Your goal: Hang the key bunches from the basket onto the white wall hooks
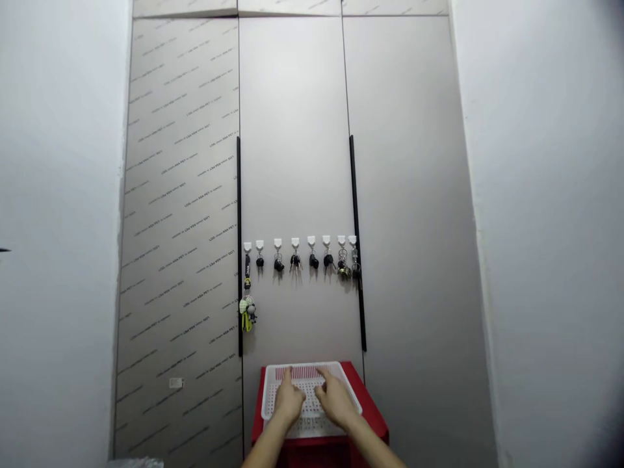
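My left hand (289, 398) is over the left part of a white plastic basket (312, 424), its index finger stretched toward the far rim and the other fingers partly curled. Over the basket's right part, my right hand (335, 396) has its index finger extended the same way, thumb apart. Neither hand shows anything held. Whether the fingertips touch the basket cannot be told. Slots and holes perforate the basket, which rests on a red-covered stand (366, 404). Above it, several key bunches (295, 261) hang from a row of white hooks (295, 242) on the cabinet door.
The tall grey cabinet (292, 130) has black vertical handles (357, 240). A lanyard with charms (247, 309) hangs at the row's left end. Printed film covers the left door (180, 195). White walls (546, 227) stand on both sides.
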The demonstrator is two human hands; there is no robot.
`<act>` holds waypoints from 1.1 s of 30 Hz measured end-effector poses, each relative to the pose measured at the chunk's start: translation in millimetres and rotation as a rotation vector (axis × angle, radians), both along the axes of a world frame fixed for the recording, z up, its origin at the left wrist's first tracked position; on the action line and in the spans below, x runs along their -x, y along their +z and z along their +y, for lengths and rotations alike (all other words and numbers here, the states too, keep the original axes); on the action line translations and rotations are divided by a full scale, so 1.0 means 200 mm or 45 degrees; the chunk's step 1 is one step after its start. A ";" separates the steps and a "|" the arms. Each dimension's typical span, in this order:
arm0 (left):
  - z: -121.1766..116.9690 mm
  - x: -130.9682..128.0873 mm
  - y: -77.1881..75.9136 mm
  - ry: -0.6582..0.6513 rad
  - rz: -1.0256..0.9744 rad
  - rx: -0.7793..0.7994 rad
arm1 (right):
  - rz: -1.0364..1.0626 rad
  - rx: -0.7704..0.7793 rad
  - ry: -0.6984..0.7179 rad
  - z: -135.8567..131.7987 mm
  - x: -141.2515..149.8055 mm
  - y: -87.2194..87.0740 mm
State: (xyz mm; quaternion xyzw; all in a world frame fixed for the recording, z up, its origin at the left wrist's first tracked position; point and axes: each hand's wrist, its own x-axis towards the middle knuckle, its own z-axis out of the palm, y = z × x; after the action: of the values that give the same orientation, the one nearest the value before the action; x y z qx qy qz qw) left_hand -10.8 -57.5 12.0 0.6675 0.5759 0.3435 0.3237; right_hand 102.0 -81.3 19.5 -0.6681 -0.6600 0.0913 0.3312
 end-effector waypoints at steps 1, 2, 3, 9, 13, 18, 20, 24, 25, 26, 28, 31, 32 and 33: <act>-0.01 0.01 -0.04 -0.006 0.133 -0.029 | -0.086 0.026 -0.026 -0.01 0.00 -0.05; -0.03 0.01 -0.06 -0.013 0.244 -0.071 | -0.160 0.035 -0.054 -0.02 0.01 -0.08; -0.05 0.01 -0.07 -0.020 0.332 -0.115 | -0.217 0.030 -0.077 -0.04 0.01 -0.10; -0.15 0.01 -0.07 -0.074 0.604 -0.226 | -0.291 0.018 -0.085 -0.07 0.03 -0.12; -0.20 0.01 -0.07 -0.131 0.753 -0.289 | -0.349 0.032 -0.078 -0.09 0.02 -0.14; -0.20 0.01 -0.05 -0.122 0.771 -0.296 | -0.352 0.015 -0.082 -0.09 0.02 -0.14; -0.19 0.01 -0.04 -0.110 0.765 -0.307 | -0.353 0.009 -0.084 -0.08 0.02 -0.14; -0.14 0.01 -0.05 -0.110 0.680 -0.268 | -0.254 0.044 -0.046 -0.03 0.00 -0.11; -0.12 0.01 -0.04 -0.122 0.624 -0.246 | -0.190 0.039 -0.029 -0.01 -0.01 -0.09; -0.09 0.01 -0.03 -0.135 0.560 -0.224 | -0.125 0.024 -0.015 0.02 -0.03 -0.05; -0.01 0.02 0.02 -0.152 0.432 -0.217 | -0.025 -0.028 -0.009 0.09 -0.09 0.04; 0.11 0.07 0.17 -0.072 0.276 -0.294 | 0.034 -0.093 -0.073 0.21 -0.21 0.22; 0.15 0.09 0.23 -0.027 0.237 -0.328 | 0.056 -0.124 -0.106 0.25 -0.25 0.29; 0.18 0.12 0.30 0.024 0.195 -0.367 | 0.079 -0.165 -0.144 0.28 -0.30 0.37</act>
State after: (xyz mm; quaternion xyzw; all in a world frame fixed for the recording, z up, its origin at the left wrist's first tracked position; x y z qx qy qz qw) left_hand -35.8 -20.7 72.6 0.7257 0.5499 0.3738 0.1766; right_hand 161.6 -25.8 92.5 -0.6783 -0.6152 0.0502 0.3986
